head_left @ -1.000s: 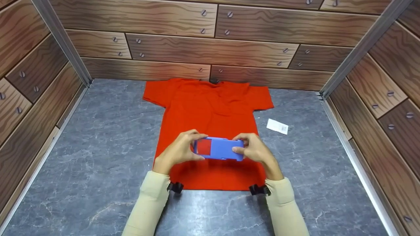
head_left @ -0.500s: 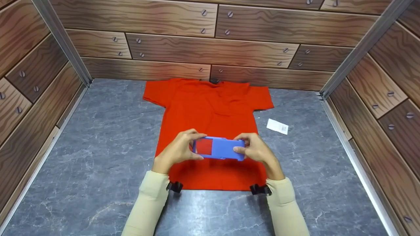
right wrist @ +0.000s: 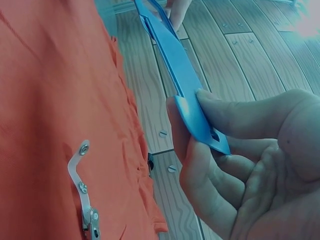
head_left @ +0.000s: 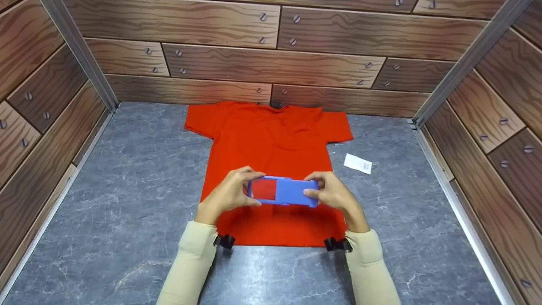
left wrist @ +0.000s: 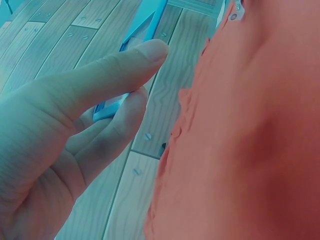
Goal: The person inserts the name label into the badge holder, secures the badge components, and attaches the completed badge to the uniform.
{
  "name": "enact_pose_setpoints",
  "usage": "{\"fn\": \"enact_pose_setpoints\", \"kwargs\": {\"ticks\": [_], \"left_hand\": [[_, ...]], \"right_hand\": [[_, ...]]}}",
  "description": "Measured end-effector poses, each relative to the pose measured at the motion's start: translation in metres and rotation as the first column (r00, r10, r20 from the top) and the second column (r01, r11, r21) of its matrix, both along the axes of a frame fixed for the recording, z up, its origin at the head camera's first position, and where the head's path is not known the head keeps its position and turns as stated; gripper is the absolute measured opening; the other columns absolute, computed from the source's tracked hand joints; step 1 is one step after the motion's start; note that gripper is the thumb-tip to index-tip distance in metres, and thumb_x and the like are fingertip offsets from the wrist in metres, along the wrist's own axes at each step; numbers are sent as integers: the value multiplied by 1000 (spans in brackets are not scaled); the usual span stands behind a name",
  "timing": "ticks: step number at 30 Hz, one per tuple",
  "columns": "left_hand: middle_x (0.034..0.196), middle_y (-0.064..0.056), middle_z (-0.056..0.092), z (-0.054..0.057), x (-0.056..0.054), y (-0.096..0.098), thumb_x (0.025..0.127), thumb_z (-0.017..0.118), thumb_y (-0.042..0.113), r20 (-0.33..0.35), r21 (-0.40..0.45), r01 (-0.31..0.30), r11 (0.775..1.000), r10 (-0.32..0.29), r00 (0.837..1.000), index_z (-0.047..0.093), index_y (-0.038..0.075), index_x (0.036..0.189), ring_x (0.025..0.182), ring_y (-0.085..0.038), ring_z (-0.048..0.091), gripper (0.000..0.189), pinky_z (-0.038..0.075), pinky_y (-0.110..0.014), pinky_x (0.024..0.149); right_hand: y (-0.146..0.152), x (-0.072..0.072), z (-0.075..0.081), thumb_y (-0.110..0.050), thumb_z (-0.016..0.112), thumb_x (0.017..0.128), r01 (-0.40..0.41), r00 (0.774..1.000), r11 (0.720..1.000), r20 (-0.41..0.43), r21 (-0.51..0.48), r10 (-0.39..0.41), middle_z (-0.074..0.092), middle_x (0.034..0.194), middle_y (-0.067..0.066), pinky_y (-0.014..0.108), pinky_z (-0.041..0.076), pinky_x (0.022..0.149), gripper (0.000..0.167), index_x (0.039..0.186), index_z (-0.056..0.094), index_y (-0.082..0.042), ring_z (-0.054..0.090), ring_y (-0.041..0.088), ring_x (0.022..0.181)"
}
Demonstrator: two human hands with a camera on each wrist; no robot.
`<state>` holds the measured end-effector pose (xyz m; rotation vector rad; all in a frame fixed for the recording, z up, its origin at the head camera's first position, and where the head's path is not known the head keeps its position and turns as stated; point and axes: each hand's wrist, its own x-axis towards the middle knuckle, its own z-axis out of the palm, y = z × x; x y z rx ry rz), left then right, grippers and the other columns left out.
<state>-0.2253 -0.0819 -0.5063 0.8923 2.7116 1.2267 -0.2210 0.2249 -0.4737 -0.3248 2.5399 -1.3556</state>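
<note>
Marbled grey tabletop (head_left: 127,178), flat red T-shirt (head_left: 271,140), both hands' grips, left hand (head_left: 226,195), right hand (head_left: 334,195), pinching thin blue rectangular frame (head_left: 292,192).

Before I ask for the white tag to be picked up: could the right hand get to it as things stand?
Probably, but not freely: the right hand grips the blue case together with the left hand. The tag lies on bare table just beyond it, nothing between.

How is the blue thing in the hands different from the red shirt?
The blue phone case is small and held in the air by both hands; the red shirt is large and lies spread flat on the grey table. The case looks stiff, with a window; the shirt is soft and creased. Both are one plain colour.
</note>
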Motion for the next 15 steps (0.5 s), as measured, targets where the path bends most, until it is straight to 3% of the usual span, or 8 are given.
{"fn": "enact_pose_setpoints", "kwargs": {"ticks": [7, 11, 15], "left_hand": [[112, -17, 67, -1, -1, -1, 75, 94, 18, 3, 37, 12, 999, -12, 1000, 67, 10, 136, 72, -18, 65, 67, 62, -44, 78], [111, -15, 67, -1, -1, -2, 75, 94, 18, 9, 41, 9, 999, -9, 1000, 67, 11, 137, 73, -18, 65, 67, 62, -41, 77], [109, -12, 67, -1, -1, -2, 75, 94, 16, 24, 53, 7, 999, -8, 1000, 67, 11, 137, 72, -12, 64, 68, 60, -28, 72]], "right_hand": [[3, 0, 0, 0, 75, 90, -3, 1000, 1000, -18, 14, 3, 70, 98, 24, 28, 52, 57, 25, 115, 71, 6, 61, 19, 70], [4, 0, 0, 0, 75, 91, 1, 1000, 1000, -13, 14, -1, 70, 95, 23, 25, 50, 56, 25, 114, 71, 6, 59, 18, 68], [5, 0, 2, 0, 75, 90, -4, 1000, 1000, -5, -9, 4, 71, 94, 22, 24, 50, 56, 25, 114, 71, 6, 60, 18, 67]]}}
